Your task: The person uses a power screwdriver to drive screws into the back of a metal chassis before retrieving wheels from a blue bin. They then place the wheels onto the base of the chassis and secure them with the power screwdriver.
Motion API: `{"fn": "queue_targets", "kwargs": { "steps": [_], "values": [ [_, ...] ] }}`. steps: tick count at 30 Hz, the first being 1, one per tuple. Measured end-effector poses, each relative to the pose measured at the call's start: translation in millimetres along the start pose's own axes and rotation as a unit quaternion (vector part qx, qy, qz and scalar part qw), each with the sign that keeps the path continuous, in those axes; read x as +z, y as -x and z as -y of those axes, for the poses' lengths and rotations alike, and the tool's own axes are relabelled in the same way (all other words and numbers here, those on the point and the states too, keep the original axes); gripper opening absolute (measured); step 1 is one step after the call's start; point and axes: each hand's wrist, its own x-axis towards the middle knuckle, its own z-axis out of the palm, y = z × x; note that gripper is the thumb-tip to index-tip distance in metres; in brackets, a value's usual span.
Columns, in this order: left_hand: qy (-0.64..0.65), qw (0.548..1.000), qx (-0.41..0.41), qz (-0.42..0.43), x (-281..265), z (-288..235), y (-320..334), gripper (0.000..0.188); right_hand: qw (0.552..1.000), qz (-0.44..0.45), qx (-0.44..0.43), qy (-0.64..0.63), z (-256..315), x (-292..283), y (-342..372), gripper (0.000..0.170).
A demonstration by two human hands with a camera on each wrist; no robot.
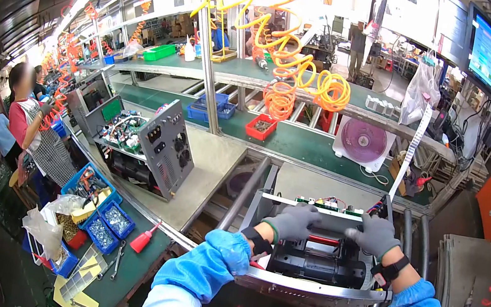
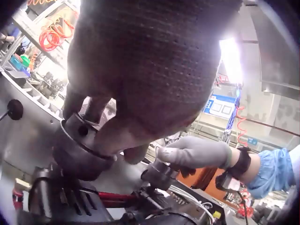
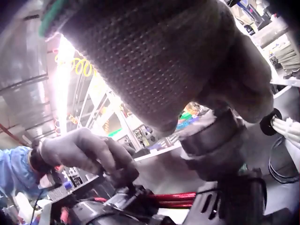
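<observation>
Both hands wear grey knit gloves and work inside an open metal equipment case (image 1: pixel 314 286). My left hand (image 1: pixel 294 221) grips a round black plastic part (image 2: pixel 79 152) from above, fingers curled about its rim. On the other side, my right hand (image 1: pixel 374 236) holds a similar round black part (image 3: pixel 213 145) between thumb and fingers. Both parts stand over a black cylindrical unit (image 1: pixel 317 267) lying across the case. Red wires (image 3: pixel 173 200) run between the two parts. Beyond the hands, a green circuit board (image 1: pixel 320 204) shows along the case's far side.
A second case (image 1: pixel 167 148) with exposed electronics stands on the bench to the left. Nearer are blue bins of screws (image 1: pixel 103 234), a red squeeze bottle (image 1: pixel 145 237) and wrenches (image 1: pixel 116 261). Orange coiled hoses (image 1: pixel 287 64) hang ahead. Metal rollers (image 1: pixel 245 195) flank the case.
</observation>
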Motion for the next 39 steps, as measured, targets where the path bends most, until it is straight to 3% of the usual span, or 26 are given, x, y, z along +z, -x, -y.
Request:
{"fn": "queue_targets", "kwargs": {
  "steps": [1, 2, 5, 7, 9, 12, 13, 14, 15, 17, 18, 19, 21, 22, 24, 26, 27, 28, 29, 30, 31, 34, 35, 37, 38, 39],
  "values": [
    [-0.005, 0.997, -0.039, -0.070, -9.8, -14.6, 7.0, 0.033, 0.998, -0.040, -0.039, -0.011, -2.3, -4.4, 2.9, 0.053],
    [-0.043, 0.991, -0.122, 0.033, -36.0, -34.7, 6.5, 0.034, 0.992, -0.030, -0.119, -0.030, -4.0, -9.9, 5.3, 0.050],
    [-0.041, 0.982, -0.160, 0.085, -3.6, -26.7, -9.9, 0.035, 0.992, -0.019, -0.112, -0.046, -14.2, 24.7, -1.4, 0.045],
    [-0.048, 0.996, -0.057, 0.056, 0.9, -14.9, -8.4, 0.030, 0.999, 0.040, 0.005, 0.024, 6.6, 11.1, -10.0, 0.046],
    [-0.034, 0.988, 0.061, 0.137, -19.0, -3.0, -4.4, 0.033, 0.985, 0.102, 0.125, 0.055, 20.8, 7.1, -19.3, 0.050],
    [0.005, 0.983, 0.185, 0.012, 16.2, 38.8, -0.4, 0.041, 0.989, 0.095, 0.103, 0.056, 13.9, -4.5, -18.2, 0.056],
    [-0.025, 0.995, 0.091, -0.027, 7.1, 17.4, 10.7, 0.043, 0.991, 0.082, 0.094, 0.050, 10.8, -11.8, -14.9, 0.056],
    [-0.029, 0.999, -0.013, -0.003, -1.3, 2.4, 11.9, 0.044, 0.999, 0.023, 0.016, 0.033, 9.2, -24.9, -4.3, 0.050],
    [-0.031, 0.992, -0.118, 0.021, -5.9, -8.1, 9.8, 0.046, 0.998, 0.053, -0.040, -0.013, -1.0, -18.2, -7.6, 0.048],
    [-0.008, 0.991, -0.124, 0.057, -8.6, -10.4, 3.0, 0.046, 0.976, 0.117, -0.152, -0.106, -24.5, 7.9, -9.3, 0.045],
    [0.003, 0.991, -0.118, 0.067, -7.1, -9.3, -0.9, 0.045, 0.984, 0.050, -0.167, -0.042, -18.3, 10.3, -6.7, 0.038],
    [0.014, 0.990, -0.112, 0.078, -8.0, -7.8, -1.2, 0.044, 0.992, 0.059, -0.113, -0.024, -11.0, 9.7, -10.0, 0.037],
    [0.040, 0.996, 0.008, 0.077, -7.3, 9.9, -3.0, 0.034, 0.996, 0.087, -0.004, 0.016, 5.6, 4.7, -13.4, 0.035],
    [0.053, 0.993, 0.066, 0.088, -6.9, 19.8, -4.2, 0.034, 0.998, 0.045, 0.000, 0.040, 7.8, 9.2, -14.8, 0.036],
    [0.046, 0.984, 0.144, 0.093, -0.3, 32.3, -5.9, 0.039, 0.994, 0.090, 0.055, 0.034, 8.3, 3.5, -18.9, 0.044],
    [0.023, 0.999, 0.026, 0.001, 18.2, 13.5, 4.1, 0.044, 0.989, 0.115, 0.086, 0.030, 2.9, -1.3, -20.1, 0.045],
    [0.008, 0.998, -0.032, -0.050, 8.8, -6.2, 9.3, 0.047, 0.997, 0.071, 0.005, 0.001, -3.0, -1.5, -17.1, 0.045],
    [-0.010, 0.992, -0.109, 0.066, -19.3, -27.4, 10.5, 0.052, 0.996, 0.027, -0.078, -0.025, -12.4, 2.6, -10.2, 0.045],
    [-0.003, 0.984, -0.160, 0.078, -17.1, -35.1, 6.0, 0.044, 0.985, -0.013, -0.162, -0.050, -22.4, 8.5, -3.0, 0.045],
    [-0.012, 0.986, -0.155, 0.062, -8.9, -35.2, 1.8, 0.039, 0.976, 0.032, -0.179, -0.116, -31.0, 21.5, -2.5, 0.045],
    [-0.022, 0.987, -0.149, 0.048, -1.7, -29.4, -2.0, 0.033, 0.984, 0.051, -0.143, -0.091, -27.6, 16.8, -3.4, 0.045],
    [-0.011, 0.996, 0.057, 0.067, -4.9, 0.9, -9.0, 0.025, 0.998, 0.068, -0.005, -0.006, -1.0, 9.2, -6.2, 0.048],
    [0.045, 0.988, 0.087, 0.123, -14.4, 8.5, -9.6, 0.027, 0.992, 0.113, 0.062, 0.016, 8.5, 7.3, -11.1, 0.054],
    [0.229, 0.962, 0.094, 0.118, -0.3, 32.4, -10.0, 0.028, 0.982, 0.153, 0.100, 0.045, 20.3, -0.6, -16.1, 0.057],
    [0.210, 0.969, 0.079, 0.102, 3.4, 32.6, -8.8, 0.035, 0.976, 0.186, 0.108, 0.030, 21.0, -10.8, -17.4, 0.060],
    [0.093, 0.989, 0.097, -0.058, 15.0, 23.6, -2.5, 0.043, 0.986, 0.161, 0.052, 0.011, 16.5, -16.5, -17.3, 0.060]
  ]
}}
